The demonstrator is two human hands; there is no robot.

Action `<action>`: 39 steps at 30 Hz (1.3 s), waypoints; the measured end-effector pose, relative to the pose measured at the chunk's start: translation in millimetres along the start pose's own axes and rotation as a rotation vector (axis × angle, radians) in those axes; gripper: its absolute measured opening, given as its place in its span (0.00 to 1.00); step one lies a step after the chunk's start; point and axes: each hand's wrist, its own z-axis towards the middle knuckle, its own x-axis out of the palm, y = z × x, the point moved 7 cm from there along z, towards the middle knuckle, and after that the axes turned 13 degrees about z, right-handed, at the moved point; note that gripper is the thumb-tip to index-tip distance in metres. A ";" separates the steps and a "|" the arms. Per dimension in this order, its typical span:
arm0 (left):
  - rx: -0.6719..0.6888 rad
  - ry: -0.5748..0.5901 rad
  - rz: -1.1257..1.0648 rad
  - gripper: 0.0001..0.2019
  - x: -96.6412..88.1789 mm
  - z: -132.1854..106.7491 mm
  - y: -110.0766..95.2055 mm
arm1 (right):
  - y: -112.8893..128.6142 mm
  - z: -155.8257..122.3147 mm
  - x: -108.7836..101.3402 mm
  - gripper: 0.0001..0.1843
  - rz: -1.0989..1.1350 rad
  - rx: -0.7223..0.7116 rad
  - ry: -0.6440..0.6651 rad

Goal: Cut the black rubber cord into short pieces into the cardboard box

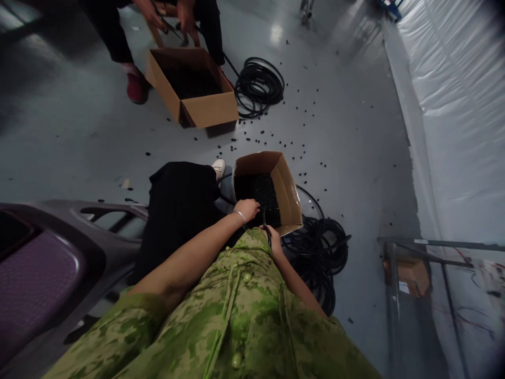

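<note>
My left hand (248, 209) is closed over the near side of an open cardboard box (290, 202). Its fingers are pinched together, and what they hold is too dark and small to make out. Close by on the right, my right hand (273, 239) wraps round a dark hand tool (264, 217) that looks like scissors, its tip pointing into the box. Many small black pieces (262, 189) fill the bottom of that box. Coils of black hose (331, 245) lie on the floor just right of it.
Across from me a seated person's hands (185, 16) hold a tool above a larger cardboard box (209, 110). Another black hose coil (260, 84) lies beside it. Small black bits are scattered over the grey floor (347, 147). A purple chair (43, 284) stands left, a metal frame (394, 279) right.
</note>
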 end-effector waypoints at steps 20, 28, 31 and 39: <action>0.025 -0.017 0.053 0.16 -4.0 -3.0 -3.7 | -2.0 0.4 0.5 0.18 0.037 0.001 0.007; 0.027 -0.023 0.041 0.16 -4.4 -2.8 -2.4 | -1.3 -0.1 -1.1 0.17 0.028 -0.029 -0.007; 0.036 -0.022 0.044 0.16 -4.5 -2.7 -3.1 | -0.3 -0.6 -0.5 0.17 0.016 -0.036 -0.018; 0.046 -0.027 0.076 0.15 -5.2 -3.6 -5.4 | 5.4 -1.6 -1.3 0.16 -0.029 -0.058 -0.022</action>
